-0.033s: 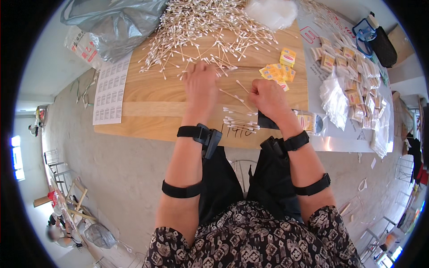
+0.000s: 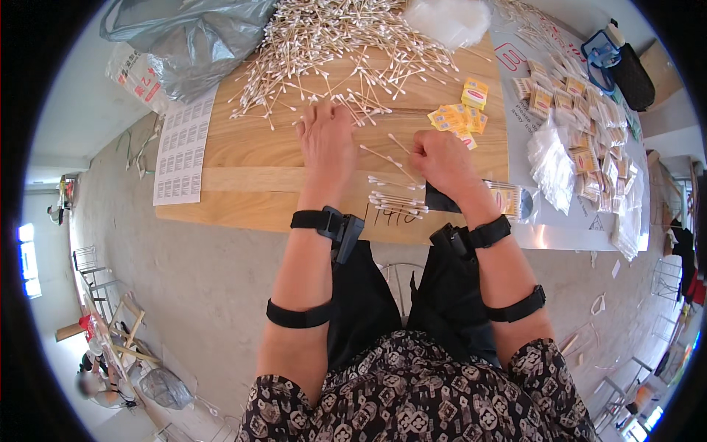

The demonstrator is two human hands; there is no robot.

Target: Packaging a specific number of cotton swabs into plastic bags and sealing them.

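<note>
My left hand (image 2: pixel 326 141) reaches over the near edge of a big heap of cotton swabs (image 2: pixel 317 59). Its fingers are bent and spread apart, with the tips beside loose swabs; nothing shows in its grasp. My right hand (image 2: pixel 442 156) is closed, thumb side to the left, and the end of a cotton swab (image 2: pixel 400 144) meets its fingertips. More swabs lie just left of that hand. Closer to me, a small row of cotton swabs (image 2: pixel 398 204) lies side by side. Under my right wrist are a dark flat piece (image 2: pixel 440 200) and a clear pack of swabs with a yellow card (image 2: pixel 505 200).
Yellow cards (image 2: pixel 458 120) are stacked beyond my right hand. On the right, filled packs (image 2: pixel 582 125) and clear empty bags (image 2: pixel 551 162) lie on a white board. A printed sheet (image 2: pixel 181 151) and a grey plastic bag (image 2: pixel 199 51) are at the left. White fluff (image 2: pixel 449 22) lies far back.
My left hand has shifted slightly left, its fingers a little more spread at the swabs. My right hand stays in place.
</note>
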